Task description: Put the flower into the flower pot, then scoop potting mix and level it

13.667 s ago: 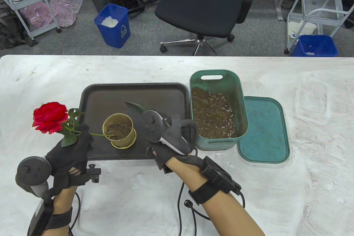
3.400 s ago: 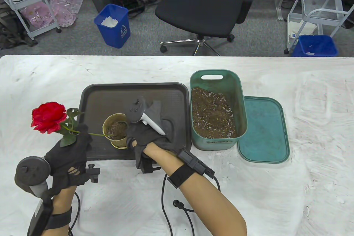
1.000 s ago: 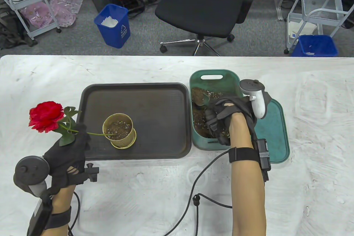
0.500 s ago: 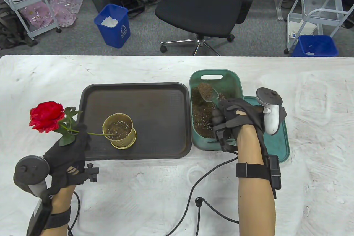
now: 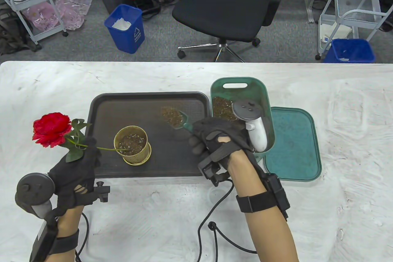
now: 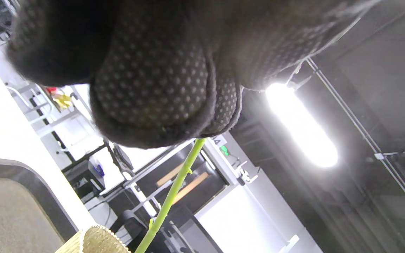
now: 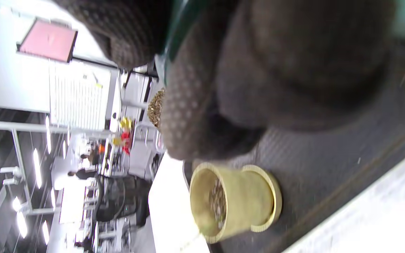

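A red flower (image 5: 50, 129) leans left out of the gold flower pot (image 5: 132, 144), its green stem (image 6: 169, 196) running into the mix in the pot. My left hand (image 5: 80, 163) grips that stem just left of the pot. My right hand (image 5: 212, 140) holds a green scoop (image 5: 176, 118) heaped with potting mix above the dark tray (image 5: 172, 157), to the right of the pot and apart from it. In the right wrist view the pot (image 7: 234, 202) lies below my fingers (image 7: 188, 116), with the scoop mostly hidden by them.
A green bin (image 5: 245, 82) of potting mix stands right of the tray, partly hidden by my right hand's tracker. Its green lid (image 5: 293, 143) lies flat beside it. A black cable (image 5: 215, 228) trails over the white table near the front edge.
My right hand has lifted the filled scoop out of the green bin and carried it left over the tray. The left hand and flower have not moved.
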The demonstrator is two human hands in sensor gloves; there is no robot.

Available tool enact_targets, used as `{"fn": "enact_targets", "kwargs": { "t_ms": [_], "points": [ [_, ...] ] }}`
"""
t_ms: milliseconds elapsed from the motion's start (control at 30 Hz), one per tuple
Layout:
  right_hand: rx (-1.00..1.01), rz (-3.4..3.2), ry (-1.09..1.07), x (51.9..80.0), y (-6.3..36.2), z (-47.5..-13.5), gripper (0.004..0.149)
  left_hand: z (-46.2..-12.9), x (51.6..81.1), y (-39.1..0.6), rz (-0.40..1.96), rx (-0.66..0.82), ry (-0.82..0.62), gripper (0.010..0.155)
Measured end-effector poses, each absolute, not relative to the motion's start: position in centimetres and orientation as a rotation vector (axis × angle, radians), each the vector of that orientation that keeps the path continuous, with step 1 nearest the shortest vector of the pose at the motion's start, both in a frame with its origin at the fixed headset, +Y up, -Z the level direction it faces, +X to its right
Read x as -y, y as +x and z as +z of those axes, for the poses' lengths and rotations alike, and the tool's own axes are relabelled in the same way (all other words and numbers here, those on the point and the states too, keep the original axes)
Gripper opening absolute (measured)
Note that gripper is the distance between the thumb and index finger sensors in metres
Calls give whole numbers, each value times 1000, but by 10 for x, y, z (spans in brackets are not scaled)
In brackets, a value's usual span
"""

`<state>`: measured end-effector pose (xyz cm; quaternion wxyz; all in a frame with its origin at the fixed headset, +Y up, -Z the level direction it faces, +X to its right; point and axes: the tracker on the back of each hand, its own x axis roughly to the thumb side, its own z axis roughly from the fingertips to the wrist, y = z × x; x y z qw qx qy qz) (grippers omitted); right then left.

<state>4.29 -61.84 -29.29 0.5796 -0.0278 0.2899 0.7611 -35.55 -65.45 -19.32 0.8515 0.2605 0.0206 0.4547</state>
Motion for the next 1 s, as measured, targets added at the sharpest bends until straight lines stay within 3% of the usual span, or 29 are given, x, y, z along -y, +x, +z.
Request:
{"fn": "enact_targets", "kwargs": {
  "t_ms": [267, 433, 733, 1000],
  "points": [
    [-834, 1837, -3, 660, -31, -292, 55, -193, 655, -355, 955, -38, 549, 42],
    [-838, 1968, -10, 667, -54, -304, 55, -193, 655, -355, 954, -30, 548, 42],
    [-686, 2403, 108, 632, -84, -313, 51, -193, 656, -355, 948, -35, 552, 42],
    [-379, 2825, 358, 609, -112, -284, 52, -193, 656, -354, 950, -36, 550, 42]
  ]
}}
